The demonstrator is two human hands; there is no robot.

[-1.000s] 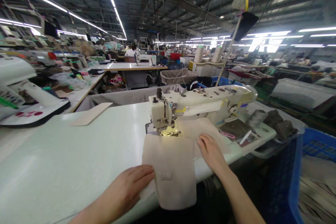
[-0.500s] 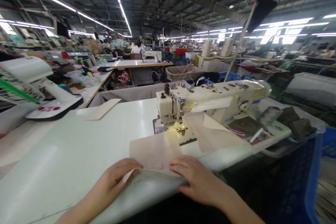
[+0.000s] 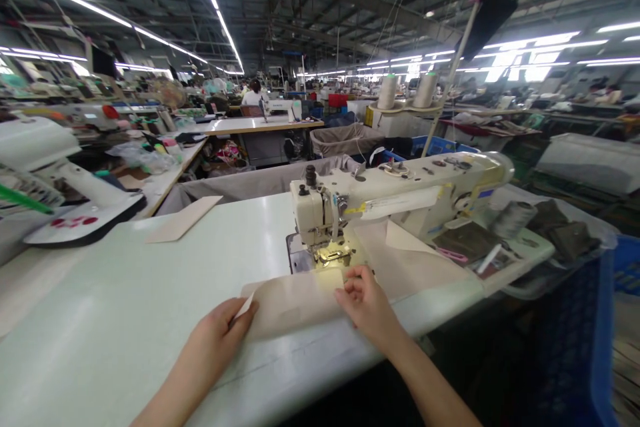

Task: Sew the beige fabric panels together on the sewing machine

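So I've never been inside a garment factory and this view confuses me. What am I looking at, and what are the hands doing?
This is one view, from a camera worn on a person's head, looking forward and down, so the arms come in from below. The left hand and right hand are the person's own, both on a beige fabric piece lying on a white table, just in front of the needle area of a cream industrial sewing machine. The left hand grips the fabric's left end; the right hand's fingers rest on its other end. Behind the machine stand thread cones.
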